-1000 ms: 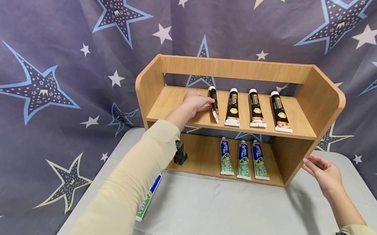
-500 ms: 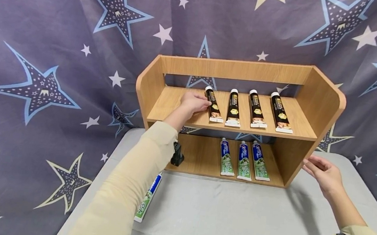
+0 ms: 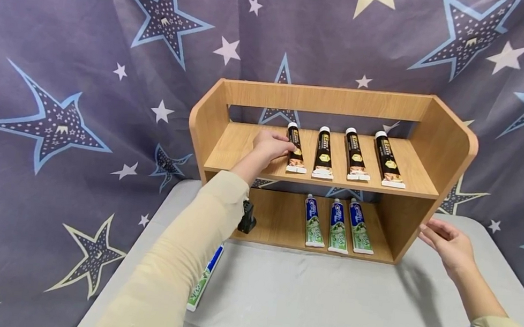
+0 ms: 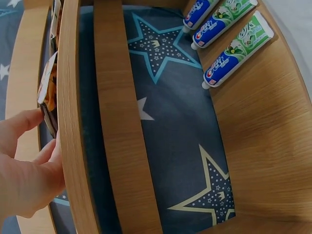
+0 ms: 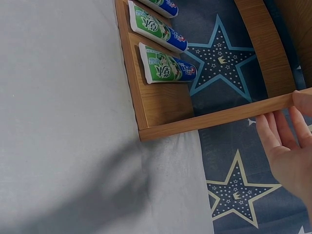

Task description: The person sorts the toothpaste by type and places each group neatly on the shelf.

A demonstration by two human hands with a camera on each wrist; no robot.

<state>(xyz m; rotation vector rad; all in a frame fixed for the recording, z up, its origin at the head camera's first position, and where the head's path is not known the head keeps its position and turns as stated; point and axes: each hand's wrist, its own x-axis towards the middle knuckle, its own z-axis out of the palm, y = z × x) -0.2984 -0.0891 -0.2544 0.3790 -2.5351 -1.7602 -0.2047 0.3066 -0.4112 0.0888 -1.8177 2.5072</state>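
Observation:
On the upper board of a wooden shelf [image 3: 318, 99], my left hand [image 3: 270, 145] grips the leftmost black squeeze tube [image 3: 296, 148] by its left side. That tube lies flat with its white cap toward the back. The left wrist view shows its crimped end [image 4: 48, 92] by my fingers; the upper board hides part of the tube. To its right lie three more black tubes, the nearest being one with a yellow hexagon [image 3: 323, 151]. My right hand [image 3: 449, 244] touches the shelf's right side panel with extended fingers. In the right wrist view my thumb is at the panel's edge [image 5: 219, 116].
Three blue-and-green toothpaste tubes, the middle one [image 3: 339, 227] among them, lie on the lower board toward the right. Another toothpaste tube [image 3: 202, 281] lies on the grey-white tabletop [image 3: 304, 303], partly behind my left sleeve. A star-patterned curtain [image 3: 112, 33] hangs behind.
The leftmost black tube was tipped on its edge; it now lies with its printed face up, and its crimped end has shifted slightly left. My right hand stays at the side panel.

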